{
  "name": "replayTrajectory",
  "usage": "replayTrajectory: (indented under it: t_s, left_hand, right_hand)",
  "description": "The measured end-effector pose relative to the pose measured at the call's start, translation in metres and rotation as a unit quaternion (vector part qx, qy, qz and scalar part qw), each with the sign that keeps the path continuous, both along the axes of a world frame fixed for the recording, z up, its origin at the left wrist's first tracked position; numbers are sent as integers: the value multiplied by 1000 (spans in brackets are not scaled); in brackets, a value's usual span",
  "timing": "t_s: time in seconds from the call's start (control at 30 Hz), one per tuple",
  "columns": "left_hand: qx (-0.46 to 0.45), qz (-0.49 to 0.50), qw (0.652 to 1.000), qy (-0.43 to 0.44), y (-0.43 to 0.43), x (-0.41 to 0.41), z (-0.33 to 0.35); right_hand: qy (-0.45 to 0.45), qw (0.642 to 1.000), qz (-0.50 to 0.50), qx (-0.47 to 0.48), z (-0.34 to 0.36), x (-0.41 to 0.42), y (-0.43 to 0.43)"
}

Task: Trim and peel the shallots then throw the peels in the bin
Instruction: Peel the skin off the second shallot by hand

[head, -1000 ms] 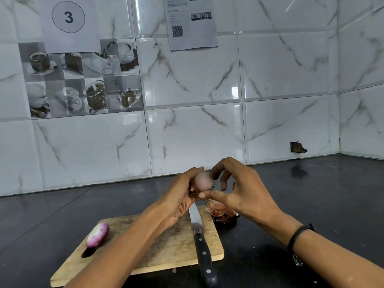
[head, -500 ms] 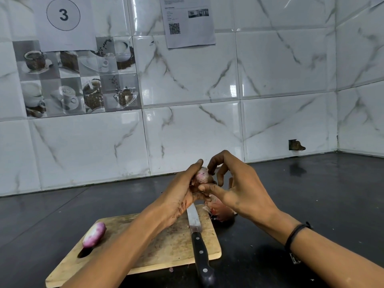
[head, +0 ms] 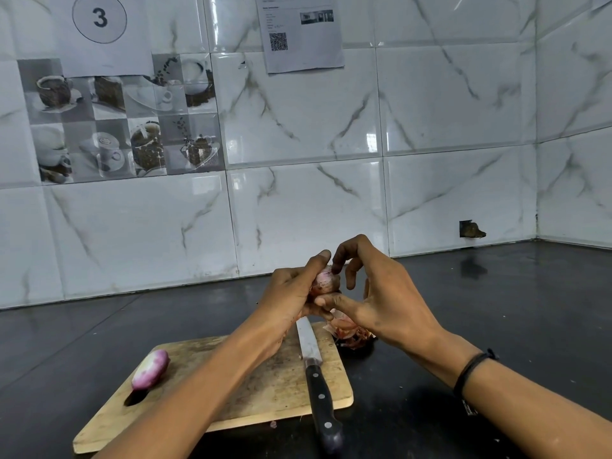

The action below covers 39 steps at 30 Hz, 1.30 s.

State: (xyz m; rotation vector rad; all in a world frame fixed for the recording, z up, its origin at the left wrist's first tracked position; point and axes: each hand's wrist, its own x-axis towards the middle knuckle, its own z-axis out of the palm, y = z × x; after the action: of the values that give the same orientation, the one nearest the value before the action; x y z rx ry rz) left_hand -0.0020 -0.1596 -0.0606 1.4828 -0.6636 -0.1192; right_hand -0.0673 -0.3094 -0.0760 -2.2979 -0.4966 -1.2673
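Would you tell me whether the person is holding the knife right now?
No, the knife lies on the cutting board while the left hand and right hand grip a shallot.

Pink-purple shallot [head: 150, 370], tan cutting board [head: 265, 389], black counter [head: 496, 309], white grey-veined tiles [head: 314, 134].

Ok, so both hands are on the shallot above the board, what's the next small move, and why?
Probably pull the skin away with the right hand while the left hand holds the shallot steady. The right hand pinches at the bulb's surface, and a pile of peels lies by the cutting board to drop it on.
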Motion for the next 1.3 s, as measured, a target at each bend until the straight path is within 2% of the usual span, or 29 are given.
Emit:
replayTrajectory:
  t_s: [0.27,0.47,0.83,1.3]
  left_hand:
    - [-4,14,1000,11,0,1,-1]
    - [-23,-14,999,21,0,-2,3]
    - [-53,-54,995,69,-2,-1,4]
    - [-19,55,998,-18,1,-8,6]
  right_hand:
    - [-11,999,-27,-36,-4,4,3]
    - [0,999,-18,37,-2,1,0]
    - [-30,999,-16,27,-4,-3,3]
    - [-35,999,-18,-9,-4,0,2]
